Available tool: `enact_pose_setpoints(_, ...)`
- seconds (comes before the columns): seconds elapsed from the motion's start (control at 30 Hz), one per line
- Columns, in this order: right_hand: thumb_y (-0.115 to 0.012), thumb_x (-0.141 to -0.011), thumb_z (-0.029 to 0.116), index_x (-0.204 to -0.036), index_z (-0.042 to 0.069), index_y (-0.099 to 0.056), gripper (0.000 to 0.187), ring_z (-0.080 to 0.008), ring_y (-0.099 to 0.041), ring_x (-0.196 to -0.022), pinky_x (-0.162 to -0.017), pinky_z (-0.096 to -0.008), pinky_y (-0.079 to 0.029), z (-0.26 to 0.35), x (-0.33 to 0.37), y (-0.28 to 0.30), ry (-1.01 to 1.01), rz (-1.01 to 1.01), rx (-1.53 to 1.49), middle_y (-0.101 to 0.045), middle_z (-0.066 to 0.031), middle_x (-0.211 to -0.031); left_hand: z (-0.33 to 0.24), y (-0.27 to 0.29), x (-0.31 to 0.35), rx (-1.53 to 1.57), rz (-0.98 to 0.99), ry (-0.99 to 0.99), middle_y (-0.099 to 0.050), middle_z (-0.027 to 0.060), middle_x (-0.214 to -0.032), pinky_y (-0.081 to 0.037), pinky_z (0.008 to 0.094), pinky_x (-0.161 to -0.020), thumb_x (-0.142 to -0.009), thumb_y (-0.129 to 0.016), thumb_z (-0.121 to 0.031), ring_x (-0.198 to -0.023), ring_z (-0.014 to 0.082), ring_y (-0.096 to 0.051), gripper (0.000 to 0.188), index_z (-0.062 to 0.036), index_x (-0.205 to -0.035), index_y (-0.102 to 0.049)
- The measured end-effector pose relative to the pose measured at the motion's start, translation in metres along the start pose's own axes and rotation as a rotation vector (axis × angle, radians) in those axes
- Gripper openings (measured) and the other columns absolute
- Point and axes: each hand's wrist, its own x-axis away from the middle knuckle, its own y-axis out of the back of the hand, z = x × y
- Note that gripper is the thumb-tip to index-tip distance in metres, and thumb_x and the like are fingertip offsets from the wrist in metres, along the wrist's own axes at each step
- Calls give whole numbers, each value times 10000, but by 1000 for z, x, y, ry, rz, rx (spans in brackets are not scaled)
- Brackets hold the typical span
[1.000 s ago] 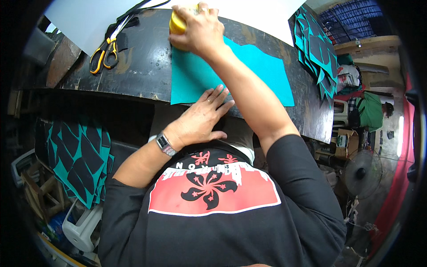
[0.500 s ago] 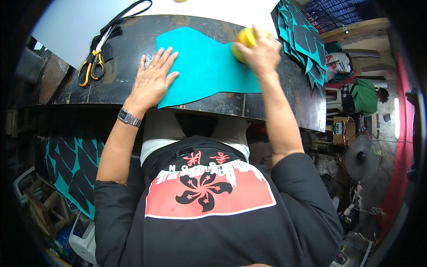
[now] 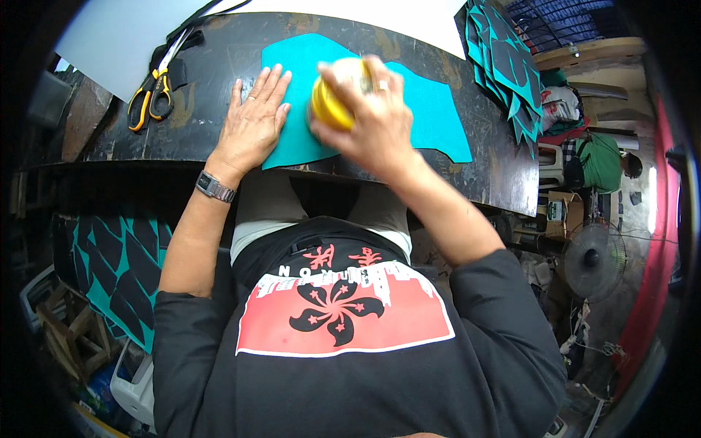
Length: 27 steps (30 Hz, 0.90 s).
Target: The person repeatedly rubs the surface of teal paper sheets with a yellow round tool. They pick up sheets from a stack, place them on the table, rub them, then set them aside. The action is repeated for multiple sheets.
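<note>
A teal cut-out sheet (image 3: 438, 109) that looks like felt or fabric lies on the dark worktable (image 3: 223, 55). Fingers outstretched, my left hand (image 3: 255, 124) presses down flat at the sheet's left edge. Over the middle of the sheet, my right hand (image 3: 376, 120) grips a round yellow object (image 3: 328, 106) with a pale top. Its exact kind is unclear, as my fingers and motion blur hide part of it. The yellow object appears to rest on the sheet. Scissors (image 3: 151, 102) with black and yellow handles lie to the left of my left hand.
White sheet material (image 3: 336, 11) covers the table's far side. A stack of teal and black cut pieces (image 3: 504, 58) sits at the right end. More such pieces (image 3: 120, 270) are low on the left. At right are a standing fan (image 3: 595, 261) and another person (image 3: 602, 162) in green.
My right hand has swept left with the yellow object, from the sheet's right part to its middle. The sheet's right end now shows. My left hand remains flat at the left edge.
</note>
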Motion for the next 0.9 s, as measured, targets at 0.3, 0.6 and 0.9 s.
enact_pose_setpoints(0.3,-741,-789,400,-1341,173,-622,609,-384,-622,-1163,-947,-506,-529,-58,-136,-98,-366,253,-224,-650,-172,-1260,-3,3,-1,-4,32,46,-275,72,-1669,-178,536,-1243,-1084,-381,-281,-1535,252,-262,525,-152,-1589,-321)
enact_pose_setpoints(0.6,-850,-666,334,-1363,314,-616,736,-437,-529,-1108,-769,-473,-593,21,27,26,63,47,-95,-496,-252,-1289,-3,6,0,20,4,36,-329,106,-1644,-182,531,-1242,-1013,-499,-521,-1518,259,-305,699,-141,-1579,-348)
enact_pose_setpoints(0.9,-768,-775,463,-1361,176,-608,672,-389,-590,-1206,-982,-498,-510,-106,-60,-12,-440,104,-39,-622,-174,-1314,-6,10,-2,-41,97,48,-276,95,-1666,-131,575,-1246,-961,-486,-673,-1547,274,-228,703,-320,-1562,-393)
